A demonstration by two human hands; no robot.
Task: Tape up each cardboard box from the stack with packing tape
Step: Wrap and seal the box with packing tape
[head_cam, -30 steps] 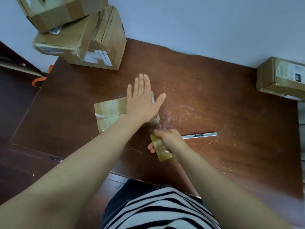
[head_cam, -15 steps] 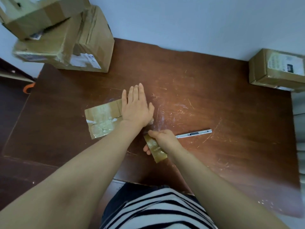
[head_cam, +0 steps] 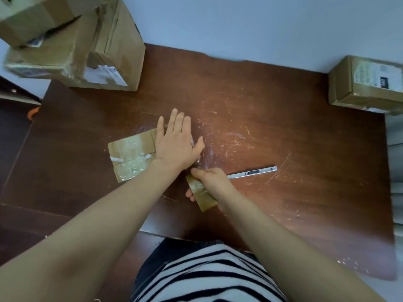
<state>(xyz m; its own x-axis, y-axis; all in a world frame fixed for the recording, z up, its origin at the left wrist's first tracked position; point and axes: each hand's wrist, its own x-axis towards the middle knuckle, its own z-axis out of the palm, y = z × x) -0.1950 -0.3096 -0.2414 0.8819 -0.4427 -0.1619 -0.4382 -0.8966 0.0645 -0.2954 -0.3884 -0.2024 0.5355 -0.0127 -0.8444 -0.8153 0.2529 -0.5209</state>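
1. Cardboard box [head_cam: 130, 153] lies flat near the table's [head_cam: 272, 127] middle, under the left hand's [head_cam: 176, 144] flat, straight fingers.
2. Since a second ago the right hand [head_cam: 211, 182], gripping the tape roll [head_cam: 201, 194], came closer to the box edge.
3. Strip seems laid; cutting comes next.

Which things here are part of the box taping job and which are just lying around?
Part of the job: small flat box under the left hand; tape roll gripped by the right hand; stacked boxes, far left; metal cutter beside the right hand, probably for the tape.
Lying about: orange object past the left edge of the table; single box, far right, role unclear.
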